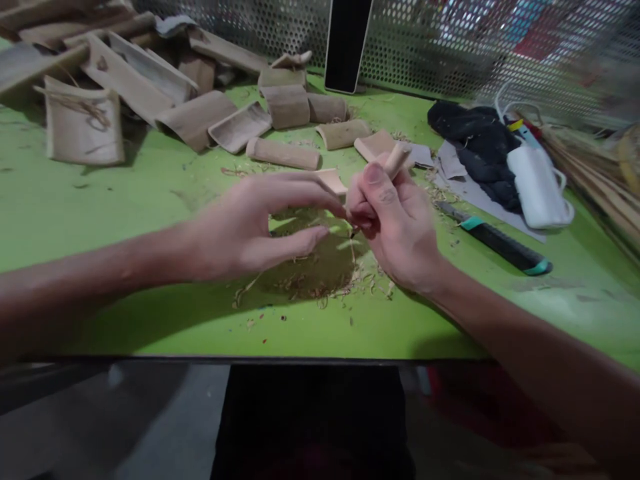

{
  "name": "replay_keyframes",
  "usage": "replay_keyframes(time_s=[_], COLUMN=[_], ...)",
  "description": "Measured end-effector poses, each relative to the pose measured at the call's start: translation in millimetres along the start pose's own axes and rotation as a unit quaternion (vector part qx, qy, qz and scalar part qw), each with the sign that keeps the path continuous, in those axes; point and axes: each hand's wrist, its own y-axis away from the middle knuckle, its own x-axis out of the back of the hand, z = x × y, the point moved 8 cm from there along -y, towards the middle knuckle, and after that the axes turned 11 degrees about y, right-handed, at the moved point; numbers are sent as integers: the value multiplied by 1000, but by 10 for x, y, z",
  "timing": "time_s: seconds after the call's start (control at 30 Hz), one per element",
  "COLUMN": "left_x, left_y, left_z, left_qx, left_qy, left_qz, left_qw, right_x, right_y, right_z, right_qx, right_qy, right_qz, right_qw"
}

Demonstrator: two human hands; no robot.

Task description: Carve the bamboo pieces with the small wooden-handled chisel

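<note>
My right hand (395,217) is closed in a fist around a tool with a round wooden handle (399,159). The handle's end sticks out above the thumb, and a small dark tip shows below the fist; the rest is hidden. My left hand (260,220) is held over the table with thumb and fingers apart and nothing between them. Its fingertips reach close to the right fist; whether they touch I cannot tell. Just behind the hands lies a pale bamboo piece (330,180), partly covered. Thin shavings (320,290) are scattered on the green table (200,327) below.
Curved bamboo pieces (197,120) are heaped at the back left. On the right lie a utility knife (505,247), a black cloth-like bundle (480,150) and a white object with a cord (540,187). A perforated metal panel (400,53) closes off the back.
</note>
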Motion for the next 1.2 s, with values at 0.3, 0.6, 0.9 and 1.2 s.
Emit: replay_keyframes(time_s=[0.3, 0.6, 0.9, 1.2], left_x=[14, -178, -316, -299], left_y=[-266, -271, -170, -167], left_z=[-192, -106, -192, -278], left_qx=[71, -23, -89, -107], left_qy=[27, -90, -196, -159], left_qz=[3, -135, -170, -150], left_qw=[997, 987, 962, 970], right_x=[14, -17, 6, -32], right_y=[-47, 131, 141, 199], right_z=[80, -22, -2, -72], right_qx=[-19, 52, 43, 71], right_qy=[51, 67, 62, 94], right_qz=[-4, -28, -25, -64], right_qw=[999, 996, 997, 991])
